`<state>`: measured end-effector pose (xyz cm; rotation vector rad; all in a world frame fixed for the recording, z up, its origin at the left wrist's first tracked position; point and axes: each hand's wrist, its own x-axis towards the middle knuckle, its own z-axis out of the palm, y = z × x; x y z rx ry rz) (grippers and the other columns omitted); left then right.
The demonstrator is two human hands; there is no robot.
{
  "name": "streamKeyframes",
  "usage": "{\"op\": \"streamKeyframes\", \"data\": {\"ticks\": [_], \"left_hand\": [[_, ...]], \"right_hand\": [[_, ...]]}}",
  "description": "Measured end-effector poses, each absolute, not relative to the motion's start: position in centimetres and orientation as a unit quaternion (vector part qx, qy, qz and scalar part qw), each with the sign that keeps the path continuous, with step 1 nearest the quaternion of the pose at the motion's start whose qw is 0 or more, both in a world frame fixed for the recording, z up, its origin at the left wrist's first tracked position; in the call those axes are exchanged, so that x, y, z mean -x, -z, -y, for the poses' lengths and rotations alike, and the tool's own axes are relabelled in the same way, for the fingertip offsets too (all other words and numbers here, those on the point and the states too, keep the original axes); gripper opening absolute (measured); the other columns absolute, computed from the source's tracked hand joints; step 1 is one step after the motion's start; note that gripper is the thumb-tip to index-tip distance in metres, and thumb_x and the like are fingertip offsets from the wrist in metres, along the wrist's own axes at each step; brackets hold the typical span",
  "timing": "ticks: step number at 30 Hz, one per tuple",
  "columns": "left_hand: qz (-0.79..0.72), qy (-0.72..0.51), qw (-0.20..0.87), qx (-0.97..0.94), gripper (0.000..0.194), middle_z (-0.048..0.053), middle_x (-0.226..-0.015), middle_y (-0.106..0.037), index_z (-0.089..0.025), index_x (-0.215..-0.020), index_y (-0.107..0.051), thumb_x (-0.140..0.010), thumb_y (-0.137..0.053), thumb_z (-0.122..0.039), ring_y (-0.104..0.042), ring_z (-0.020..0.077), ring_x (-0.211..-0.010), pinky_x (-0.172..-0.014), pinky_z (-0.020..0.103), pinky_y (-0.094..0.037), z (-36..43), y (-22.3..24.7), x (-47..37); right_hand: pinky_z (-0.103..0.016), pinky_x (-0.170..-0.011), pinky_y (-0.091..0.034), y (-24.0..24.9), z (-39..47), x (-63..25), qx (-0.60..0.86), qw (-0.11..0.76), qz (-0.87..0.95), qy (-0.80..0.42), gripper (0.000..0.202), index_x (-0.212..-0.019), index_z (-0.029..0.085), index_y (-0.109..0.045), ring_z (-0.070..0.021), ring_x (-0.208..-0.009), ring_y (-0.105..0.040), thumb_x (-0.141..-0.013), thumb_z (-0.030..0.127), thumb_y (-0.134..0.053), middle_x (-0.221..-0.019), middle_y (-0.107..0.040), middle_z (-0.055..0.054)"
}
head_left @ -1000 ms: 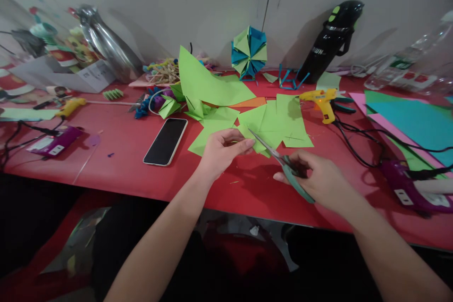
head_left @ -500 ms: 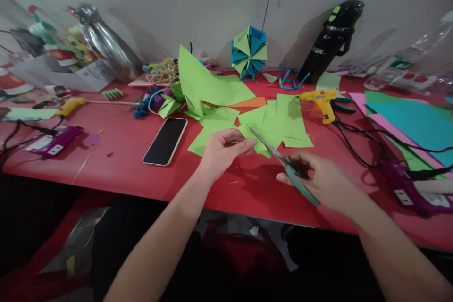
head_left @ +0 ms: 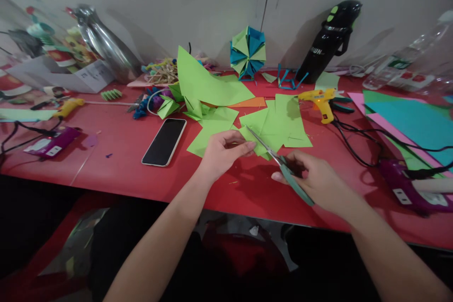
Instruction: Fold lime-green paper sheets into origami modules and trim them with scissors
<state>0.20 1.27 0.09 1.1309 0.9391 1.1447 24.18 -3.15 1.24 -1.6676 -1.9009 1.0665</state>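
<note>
In my right hand (head_left: 311, 174) is a pair of scissors (head_left: 296, 184) with green handles, its metal blades pointing up and to the left. My left hand (head_left: 224, 153) pinches a small piece of green paper (head_left: 249, 136) between thumb and fingers, and the blades lie across that paper. Behind both hands are more sheets of green paper (head_left: 288, 122), cut and overlapping. A large curled green sheet (head_left: 208, 82) stands up behind them. How much of the pinched piece my fingers cover, I cannot tell.
A phone (head_left: 164, 142) lies left of my left hand. Right of the paper rests a yellow glue gun (head_left: 322, 104), its cord running to a purple power strip (head_left: 399, 188). A folded blue-and-green paper ball (head_left: 248, 53) and a black bottle (head_left: 327, 45) stand by the wall.
My right hand and the scissors have shifted slightly left, with the blades further over the pinched paper. My left hand keeps its hold nearly in place.
</note>
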Motion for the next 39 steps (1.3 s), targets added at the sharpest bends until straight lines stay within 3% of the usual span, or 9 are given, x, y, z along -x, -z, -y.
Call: {"op": "streamKeyframes", "data": {"ticks": [16,26,32,35,39], "left_hand": [[-0.405,-0.503,0.586,-0.49,0.03,0.001,-0.076,-0.073,-0.016,-0.076,-0.069,-0.071,-0.091,-0.036,-0.075,0.0173,-0.073,-0.075,0.031,-0.064,-1.4,0.1,-0.1],[-0.415,-0.498,0.579,-0.495,0.031,0.002,-0.076,-0.073,-0.016,-0.078,-0.07,-0.071,-0.091,-0.039,-0.074,0.0179,-0.072,-0.075,0.032,-0.063,-1.4,0.0,-0.1],[-0.436,-0.505,0.539,-0.514,0.032,-0.001,-0.071,-0.068,-0.018,-0.074,-0.065,-0.074,-0.088,-0.039,-0.069,0.0143,-0.067,-0.069,0.028,-0.058,-1.4,0.0,-0.1],[-0.474,-0.511,0.442,-0.565,0.027,0.001,-0.074,-0.069,-0.019,-0.078,-0.065,-0.081,-0.082,-0.04,-0.064,0.0139,-0.064,-0.059,0.026,-0.052,-1.4,0.2,0.0],[-0.477,-0.485,0.167,-0.714,0.011,0.006,-0.095,-0.074,-0.023,-0.096,-0.075,-0.093,-0.065,-0.026,-0.066,0.0161,-0.075,-0.064,0.027,-0.05,-1.0,0.1,0.2]], "right_hand": [[-0.029,-0.06,-0.039,-0.9,3.5,-23.7,0.588,0.205,0.691,-0.367,0.038,-0.081,0.025,-0.05,-0.0161,-0.068,-0.046,-0.084,0.054,-0.074,-0.074,-0.053,0.004],[-0.029,-0.055,-0.036,-0.8,3.5,-23.7,0.603,0.228,0.675,-0.359,0.046,-0.075,0.025,-0.049,-0.0146,-0.062,-0.041,-0.078,0.059,-0.079,-0.068,-0.05,0.004],[-0.031,-0.061,-0.042,-1.5,3.3,-24.0,0.579,0.369,0.616,-0.386,0.038,-0.087,0.025,-0.06,-0.0161,-0.067,-0.051,-0.078,0.056,-0.081,-0.075,-0.058,0.002],[-0.032,-0.063,-0.044,-1.7,3.0,-24.6,0.555,0.446,0.57,-0.409,0.042,-0.091,0.025,-0.06,-0.0168,-0.069,-0.054,-0.079,0.062,-0.077,-0.076,-0.059,0.001],[-0.034,-0.067,-0.047,-1.3,2.5,-25.7,0.543,0.463,0.57,-0.407,0.043,-0.091,0.025,-0.06,-0.0187,-0.076,-0.057,-0.086,0.067,-0.069,-0.083,-0.062,-0.002]]}}
